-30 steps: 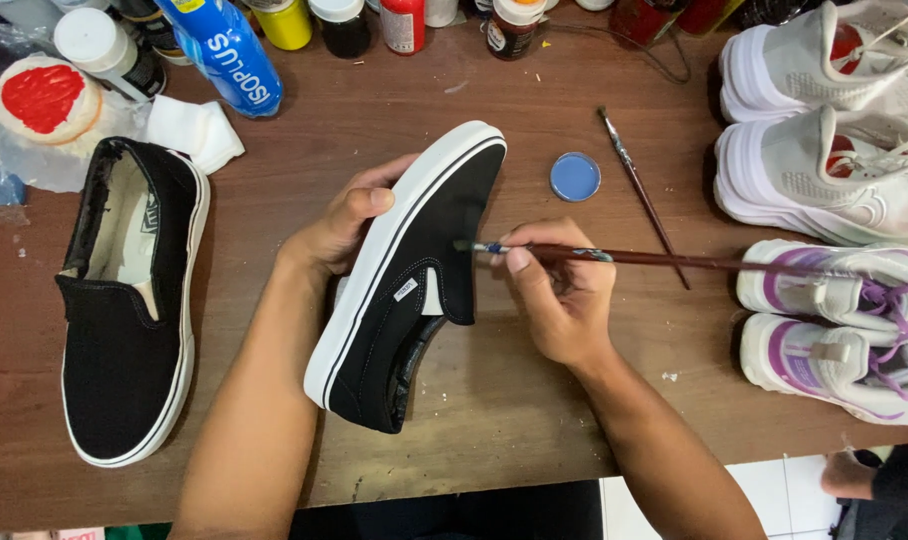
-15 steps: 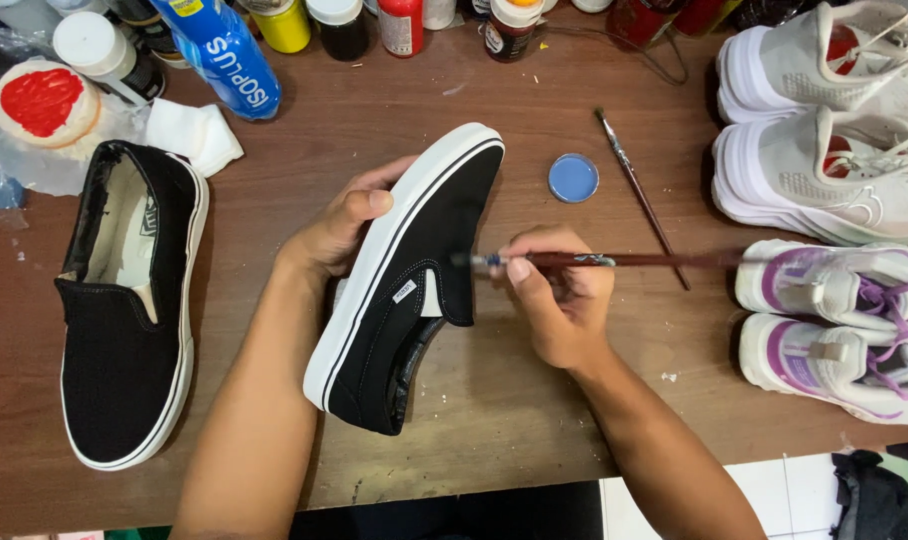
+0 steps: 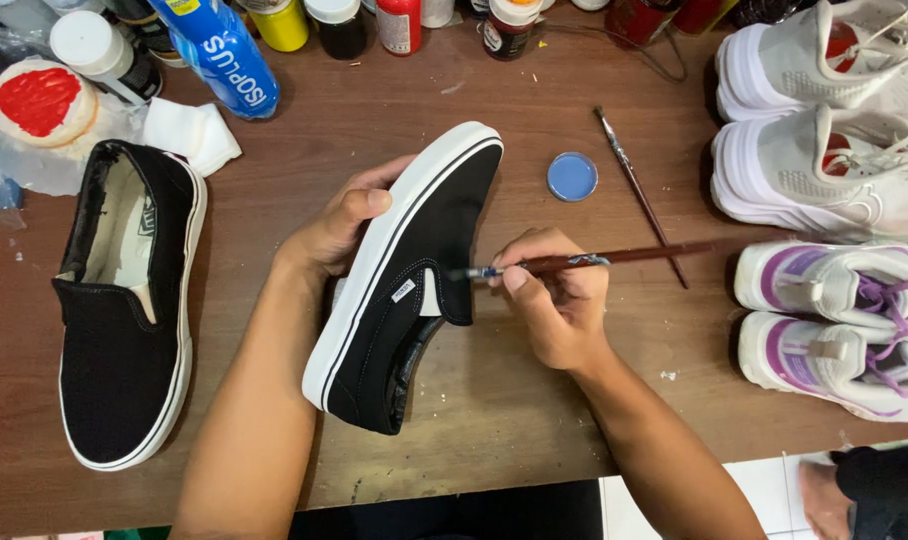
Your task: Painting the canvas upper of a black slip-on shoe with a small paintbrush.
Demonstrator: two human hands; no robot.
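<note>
Looking down from my head camera, my left hand [image 3: 344, 225] is wrapped around the white rubber sole of a black canvas slip-on shoe [image 3: 406, 285], fingers curled over its edge, holding it tilted on its side above the brown wooden table [image 3: 494, 400], toe pointing away from me. My right hand [image 3: 559, 305] is closed in a pinch on a thin paintbrush with a reddish-brown handle [image 3: 614, 258]; the handle runs out to my right, and the bristle end touches the black canvas at the shoe's side, just beside its small white tag.

The matching black slip-on shoe [image 3: 124, 310] lies flat on the table well to the left, opening up. Beside its heel sit a folded white cloth [image 3: 189, 135] and a round white lid smeared with red paint [image 3: 39, 100]. A blue plastic bottle [image 3: 219, 50] lies tilted at the back, next to a row of paint jars [image 3: 339, 25].

Near the held shoe's toe is a small round blue lid [image 3: 572, 176], and just to its right lies a second thin brush [image 3: 636, 195], crossing under the handle I hold. On the right edge stand a pair of white sneakers [image 3: 824, 130] and, nearer me, a pair of white sneakers with purple laces [image 3: 844, 320].
</note>
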